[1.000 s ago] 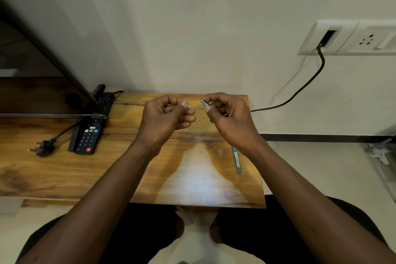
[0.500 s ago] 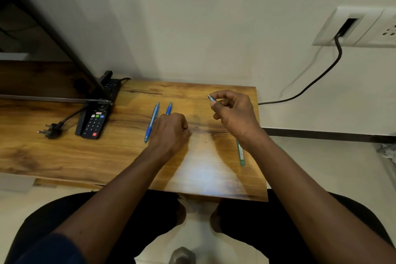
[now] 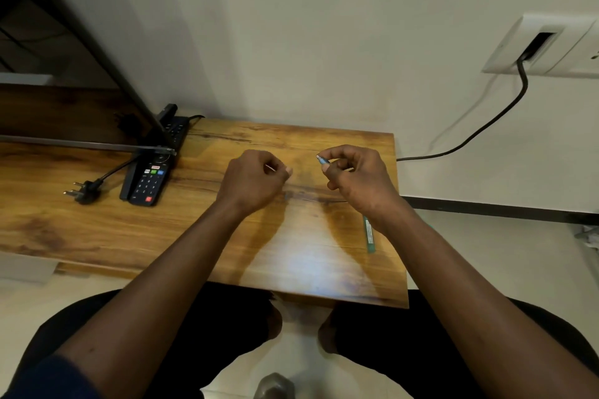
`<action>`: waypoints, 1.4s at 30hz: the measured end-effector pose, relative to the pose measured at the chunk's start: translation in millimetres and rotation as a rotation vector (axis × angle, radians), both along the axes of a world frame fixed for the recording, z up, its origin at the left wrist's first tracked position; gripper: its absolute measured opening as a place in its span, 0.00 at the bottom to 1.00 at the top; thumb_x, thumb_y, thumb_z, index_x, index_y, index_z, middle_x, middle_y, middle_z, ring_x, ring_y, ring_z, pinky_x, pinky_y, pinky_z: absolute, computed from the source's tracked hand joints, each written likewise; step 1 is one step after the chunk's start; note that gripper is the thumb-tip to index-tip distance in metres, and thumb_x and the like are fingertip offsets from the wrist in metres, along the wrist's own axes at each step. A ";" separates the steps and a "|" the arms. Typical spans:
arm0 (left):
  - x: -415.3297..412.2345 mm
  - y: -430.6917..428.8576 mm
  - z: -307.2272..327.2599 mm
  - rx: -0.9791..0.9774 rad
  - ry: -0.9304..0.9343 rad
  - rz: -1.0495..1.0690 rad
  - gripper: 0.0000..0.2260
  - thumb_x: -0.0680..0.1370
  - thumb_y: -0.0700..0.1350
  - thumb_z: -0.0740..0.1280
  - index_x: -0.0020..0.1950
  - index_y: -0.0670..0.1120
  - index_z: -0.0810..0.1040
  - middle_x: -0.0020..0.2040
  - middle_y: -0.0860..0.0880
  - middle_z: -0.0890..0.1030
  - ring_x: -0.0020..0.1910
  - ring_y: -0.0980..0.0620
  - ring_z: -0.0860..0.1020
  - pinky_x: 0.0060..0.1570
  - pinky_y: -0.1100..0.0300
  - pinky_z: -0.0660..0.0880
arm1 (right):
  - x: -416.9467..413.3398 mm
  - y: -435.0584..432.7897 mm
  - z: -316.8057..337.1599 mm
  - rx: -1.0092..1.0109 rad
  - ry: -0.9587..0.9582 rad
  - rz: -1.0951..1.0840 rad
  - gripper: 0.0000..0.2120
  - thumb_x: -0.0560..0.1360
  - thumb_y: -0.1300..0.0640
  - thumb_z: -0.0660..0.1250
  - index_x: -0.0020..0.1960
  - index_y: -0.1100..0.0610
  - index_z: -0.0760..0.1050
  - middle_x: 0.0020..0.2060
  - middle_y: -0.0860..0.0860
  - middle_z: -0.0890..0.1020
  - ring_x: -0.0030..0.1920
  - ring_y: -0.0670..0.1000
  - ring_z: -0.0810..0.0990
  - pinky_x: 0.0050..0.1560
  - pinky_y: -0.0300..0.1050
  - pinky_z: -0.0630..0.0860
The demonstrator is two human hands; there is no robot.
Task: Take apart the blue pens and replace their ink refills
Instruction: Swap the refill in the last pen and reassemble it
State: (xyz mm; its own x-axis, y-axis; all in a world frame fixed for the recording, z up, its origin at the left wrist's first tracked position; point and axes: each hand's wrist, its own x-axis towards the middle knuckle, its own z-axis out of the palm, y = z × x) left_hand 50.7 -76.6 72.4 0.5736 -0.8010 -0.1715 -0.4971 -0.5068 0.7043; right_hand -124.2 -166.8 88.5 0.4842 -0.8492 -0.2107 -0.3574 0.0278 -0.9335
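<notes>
Above the desk [image 3: 97,230] — refill swap seemingly under way.
Pinching a blue pen piece [image 3: 322,160] in the right hand [image 3: 356,181], nipping a thin pale sliver [image 3: 270,168] — likely a refill — in the left hand [image 3: 252,181]; next, probably: align and slide it in straight.

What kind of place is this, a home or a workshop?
Probably a room in a home: a TV remote lies on the wooden table, and a black cable runs from a wall socket plate.
</notes>
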 end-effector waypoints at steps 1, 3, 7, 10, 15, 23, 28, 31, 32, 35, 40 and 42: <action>0.7 0.8 7.1 -0.071 0.146 0.025 0.07 0.81 0.50 0.72 0.50 0.47 0.85 0.43 0.48 0.87 0.44 0.48 0.86 0.44 0.52 0.83 | 0.1 0.6 0.6 -0.003 0.004 0.006 0.09 0.80 0.61 0.70 0.55 0.49 0.84 0.36 0.46 0.82 0.38 0.49 0.83 0.42 0.47 0.81; -1.7 2.3 19.3 -0.163 0.399 0.046 0.07 0.82 0.46 0.71 0.52 0.43 0.85 0.46 0.42 0.87 0.45 0.45 0.87 0.46 0.51 0.86 | -0.1 2.6 1.9 0.000 0.007 0.021 0.09 0.80 0.61 0.70 0.55 0.50 0.84 0.38 0.49 0.82 0.38 0.50 0.83 0.41 0.47 0.82; -8.6 5.4 25.2 -0.231 0.564 0.007 0.07 0.82 0.43 0.72 0.56 0.41 0.85 0.49 0.39 0.87 0.45 0.47 0.86 0.47 0.54 0.84 | 1.0 5.7 3.8 -0.005 -0.001 0.056 0.08 0.79 0.60 0.71 0.54 0.49 0.84 0.42 0.53 0.84 0.39 0.51 0.83 0.43 0.48 0.83; -7.8 8.1 21.7 -0.279 0.639 -0.007 0.06 0.80 0.42 0.73 0.56 0.42 0.86 0.49 0.41 0.87 0.45 0.49 0.86 0.45 0.56 0.83 | 3.6 7.8 5.4 0.003 -0.003 0.070 0.07 0.79 0.59 0.72 0.54 0.49 0.84 0.44 0.52 0.84 0.41 0.53 0.85 0.45 0.50 0.83; -4.0 10.8 17.4 -0.334 0.709 -0.014 0.08 0.79 0.40 0.74 0.57 0.41 0.85 0.47 0.41 0.87 0.45 0.49 0.86 0.49 0.54 0.84 | 8.4 13.5 11.1 0.021 -0.023 0.082 0.06 0.78 0.60 0.73 0.52 0.51 0.83 0.46 0.56 0.85 0.42 0.53 0.85 0.44 0.47 0.81; -1.2 14.4 16.2 -0.356 0.720 -0.038 0.03 0.81 0.38 0.72 0.53 0.40 0.84 0.42 0.41 0.86 0.43 0.50 0.85 0.47 0.56 0.85 | 10.7 17.9 16.0 0.040 -0.062 0.120 0.07 0.78 0.63 0.73 0.52 0.54 0.83 0.46 0.57 0.85 0.40 0.52 0.84 0.43 0.44 0.79; -3.9 14.8 16.1 -0.363 0.689 -0.059 0.04 0.83 0.39 0.69 0.53 0.42 0.84 0.43 0.42 0.87 0.44 0.49 0.86 0.46 0.58 0.85 | 10.0 18.6 18.7 0.062 -0.090 0.123 0.06 0.78 0.63 0.73 0.54 0.56 0.83 0.43 0.54 0.84 0.40 0.50 0.84 0.40 0.39 0.79; -5.8 15.1 16.6 -0.373 0.685 -0.066 0.05 0.83 0.39 0.68 0.52 0.42 0.84 0.44 0.42 0.87 0.44 0.49 0.86 0.46 0.58 0.84 | 9.6 18.2 19.1 0.084 -0.109 0.131 0.06 0.78 0.64 0.72 0.55 0.58 0.83 0.42 0.54 0.83 0.39 0.50 0.83 0.39 0.37 0.78; -6.5 15.2 16.7 -0.375 0.682 -0.066 0.05 0.84 0.40 0.67 0.52 0.42 0.83 0.44 0.42 0.87 0.44 0.49 0.86 0.46 0.58 0.84 | 9.4 17.8 19.0 0.088 -0.113 0.135 0.06 0.78 0.64 0.72 0.55 0.58 0.83 0.42 0.54 0.83 0.39 0.49 0.82 0.39 0.37 0.78; -9.1 15.6 17.0 -0.378 0.694 -0.049 0.07 0.85 0.42 0.66 0.52 0.41 0.83 0.45 0.41 0.87 0.44 0.48 0.86 0.46 0.58 0.84 | 8.7 16.9 18.3 0.090 -0.115 0.143 0.07 0.79 0.64 0.72 0.55 0.56 0.83 0.40 0.52 0.82 0.38 0.48 0.81 0.39 0.37 0.77; -8.0 13.6 19.4 -0.406 0.723 -0.012 0.11 0.85 0.46 0.67 0.53 0.38 0.83 0.45 0.41 0.87 0.44 0.46 0.87 0.44 0.58 0.84 | 8.5 17.0 17.2 0.085 -0.156 0.131 0.07 0.79 0.61 0.72 0.56 0.56 0.84 0.41 0.52 0.83 0.38 0.48 0.81 0.38 0.36 0.77; -8.7 13.5 20.4 -0.421 0.732 -0.004 0.11 0.84 0.45 0.67 0.53 0.38 0.83 0.45 0.41 0.87 0.45 0.47 0.87 0.44 0.58 0.84 | 8.2 16.1 17.5 0.090 -0.162 0.131 0.07 0.79 0.61 0.72 0.56 0.56 0.84 0.41 0.52 0.84 0.38 0.47 0.81 0.38 0.36 0.77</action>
State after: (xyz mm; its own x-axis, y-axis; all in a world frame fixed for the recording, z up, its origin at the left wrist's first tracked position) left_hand 42.0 -63.1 92.8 0.4307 -0.8832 -0.1856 0.1567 -0.1294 0.9791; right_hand -116.1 -150.7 106.1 0.6225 -0.7585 -0.1928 -0.2087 0.0766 -0.9750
